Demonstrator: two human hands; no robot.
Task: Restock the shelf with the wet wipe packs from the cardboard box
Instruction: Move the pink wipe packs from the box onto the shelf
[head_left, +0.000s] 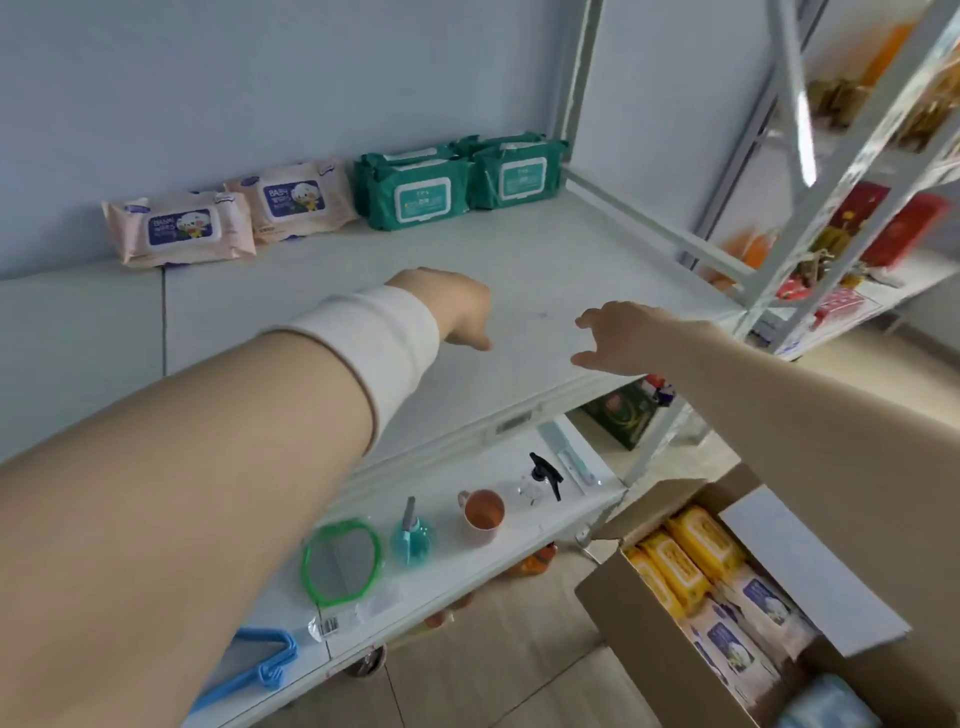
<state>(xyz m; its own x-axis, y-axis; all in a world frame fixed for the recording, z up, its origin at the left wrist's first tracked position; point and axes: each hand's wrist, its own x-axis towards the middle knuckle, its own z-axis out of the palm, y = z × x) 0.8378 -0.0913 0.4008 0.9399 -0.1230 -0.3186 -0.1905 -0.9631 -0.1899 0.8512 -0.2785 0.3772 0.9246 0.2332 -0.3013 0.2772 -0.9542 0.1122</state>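
- Both hands hover empty over the bare middle of the shelf (545, 270): the left hand (457, 306) loosely curled with fingers pointing down, the right hand (618, 338) spread.
- Pink packs (187, 228) and green packs (415, 195) line the far edge, probably leaving the near space free for more.
- The cardboard box (649, 649), near right on the floor, holds yellow packs (685, 556) and more pink ones.

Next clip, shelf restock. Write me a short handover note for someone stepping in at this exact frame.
Left hand: empty, over the shelf.
Right hand: empty, fingers spread, near the shelf's front edge.
Done: pink packs and green packs sit along the back of the shelf.
Left: the cardboard box on the floor at the right holds yellow packs and pink ones; move them up. Most of the shelf is free.
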